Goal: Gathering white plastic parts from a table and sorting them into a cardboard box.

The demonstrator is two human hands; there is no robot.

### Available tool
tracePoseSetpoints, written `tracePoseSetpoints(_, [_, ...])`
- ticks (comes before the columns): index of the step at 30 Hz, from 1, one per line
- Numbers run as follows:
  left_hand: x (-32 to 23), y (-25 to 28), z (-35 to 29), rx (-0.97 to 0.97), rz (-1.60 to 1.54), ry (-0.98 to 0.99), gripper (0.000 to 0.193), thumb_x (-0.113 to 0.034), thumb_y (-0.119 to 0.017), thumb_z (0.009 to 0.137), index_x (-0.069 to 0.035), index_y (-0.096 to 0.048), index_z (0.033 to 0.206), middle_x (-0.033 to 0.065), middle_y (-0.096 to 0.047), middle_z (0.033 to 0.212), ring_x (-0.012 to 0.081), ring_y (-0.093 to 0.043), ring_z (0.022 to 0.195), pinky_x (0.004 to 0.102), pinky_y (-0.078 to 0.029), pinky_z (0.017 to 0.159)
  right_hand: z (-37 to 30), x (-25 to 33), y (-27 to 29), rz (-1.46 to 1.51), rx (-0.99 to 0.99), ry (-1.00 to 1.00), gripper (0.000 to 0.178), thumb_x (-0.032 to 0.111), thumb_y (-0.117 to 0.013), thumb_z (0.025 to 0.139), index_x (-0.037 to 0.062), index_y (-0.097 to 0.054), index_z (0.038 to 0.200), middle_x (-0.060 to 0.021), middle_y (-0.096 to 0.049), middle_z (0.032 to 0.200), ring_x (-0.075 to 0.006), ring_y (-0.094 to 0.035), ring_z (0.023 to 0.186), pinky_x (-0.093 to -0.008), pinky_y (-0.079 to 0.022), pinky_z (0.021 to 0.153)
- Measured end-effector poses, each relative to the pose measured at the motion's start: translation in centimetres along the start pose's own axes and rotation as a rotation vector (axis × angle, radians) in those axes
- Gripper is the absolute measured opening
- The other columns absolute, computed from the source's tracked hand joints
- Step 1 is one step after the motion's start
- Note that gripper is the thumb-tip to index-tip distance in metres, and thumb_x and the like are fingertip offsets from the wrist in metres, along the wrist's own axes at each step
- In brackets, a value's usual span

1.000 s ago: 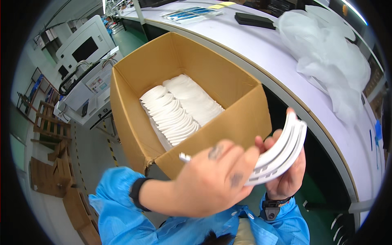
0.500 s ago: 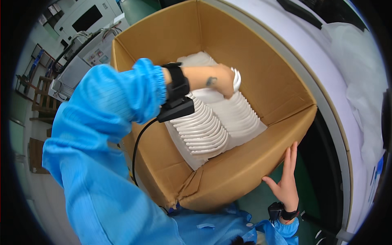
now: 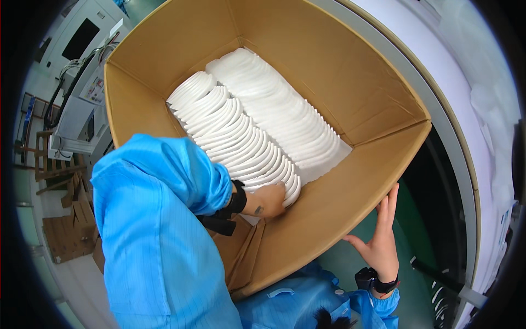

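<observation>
In the cardboard box (image 3: 329, 219) lie two long rows of thin white curved pieces, the left row (image 3: 235, 137) and the right row (image 3: 285, 115). Both are packed close, edge on, and lean in one direction. My left hand (image 3: 269, 200) reaches down inside the box to the near end of the left row. Its fingers are curled on the white pieces there; the fingertips are partly hidden. Outside the box, my right hand (image 3: 382, 249) rests fingertips against the near right wall, fingers stretched and thumb apart, holding nothing.
A pale curved surface with a grey edge (image 3: 446, 109) runs along the box's right side. Translucent plastic sheeting (image 3: 496, 104) lies beyond it. Brown cartons (image 3: 68, 230) and wooden pallets stand on the floor at left, near a white machine (image 3: 82, 126).
My left hand has moved from the right row, where it held white curved pieces, down to the near end of the left row. The box appears shifted in view; my right hand stays at its wall.
</observation>
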State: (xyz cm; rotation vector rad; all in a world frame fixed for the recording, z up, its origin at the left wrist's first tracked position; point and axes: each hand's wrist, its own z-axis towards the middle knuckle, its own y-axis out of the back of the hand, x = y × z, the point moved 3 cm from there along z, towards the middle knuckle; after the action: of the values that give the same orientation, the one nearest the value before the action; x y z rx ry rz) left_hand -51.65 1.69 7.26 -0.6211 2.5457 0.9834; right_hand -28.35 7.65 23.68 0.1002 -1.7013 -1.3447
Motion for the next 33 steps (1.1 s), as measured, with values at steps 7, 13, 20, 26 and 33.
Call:
tracePoseSetpoints(7, [-0.2,-1.1,-0.2,-0.161,0.132,-0.084,0.077,-0.016,-0.067,0.079,0.003,-0.024,0.139,0.0227,-0.054,0.114,0.0383,-0.062,0.093,0.0436,-0.054,0.072,-0.1,0.1,0.3,-0.024,0.018,-0.011,0.115,0.015,-0.086,0.059,0.0133,-0.013,0.148,-0.0273,-0.004,0.151,-0.0473,-0.014,0.138,-0.0495,-0.032,0.106])
tracePoseSetpoints(13, [-1.0,-1.8,-0.4,-0.250,0.417,-0.040,0.062,-0.010,-0.049,0.086,0.001,-0.026,0.143,0.0171,-0.060,0.105,0.0290,-0.065,0.090,0.0406,-0.054,0.069,0.1,0.2,0.0,-0.028,0.007,-0.016,0.114,0.015,-0.085,0.060,0.0128,-0.013,0.148,-0.0280,-0.004,0.151,-0.0484,-0.016,0.137,-0.0499,-0.032,0.106])
tracePoseSetpoints(20, [-0.8,-2.6,0.8,-0.291,0.476,-0.068,0.056,-0.013,-0.047,0.087,0.003,-0.036,0.139,0.0148,-0.062,0.100,0.0264,-0.066,0.083,0.0369,-0.054,0.061,0.2,0.5,0.0,-0.052,-0.003,-0.034,0.113,0.015,-0.085,0.061,0.0129,-0.012,0.148,-0.0285,-0.004,0.151,-0.0483,-0.017,0.137,-0.0492,-0.034,0.104])
tracePoseSetpoints(26, [-0.5,-3.3,2.5,-0.277,0.513,-0.100,0.056,-0.011,-0.049,0.085,0.006,-0.036,0.137,0.0179,-0.061,0.099,0.0263,-0.067,0.076,0.0336,-0.053,0.058,0.3,0.7,-0.3,-0.038,-0.003,-0.043,0.113,0.014,-0.085,0.061,0.0128,-0.012,0.148,-0.0284,-0.004,0.151,-0.0474,-0.019,0.137,-0.0474,-0.037,0.103])
tracePoseSetpoints(33, [1.4,-0.2,0.1,-0.188,0.825,-0.514,0.072,-0.034,-0.050,0.087,0.007,-0.025,0.142,0.0256,-0.029,0.143,0.0331,-0.032,0.132,0.0514,-0.027,0.105,0.0,0.6,-0.1,-0.027,-0.019,-0.079,0.111,0.014,-0.084,0.062,0.0123,-0.014,0.148,-0.0263,-0.004,0.152,-0.0459,-0.020,0.137,-0.0461,-0.038,0.103])
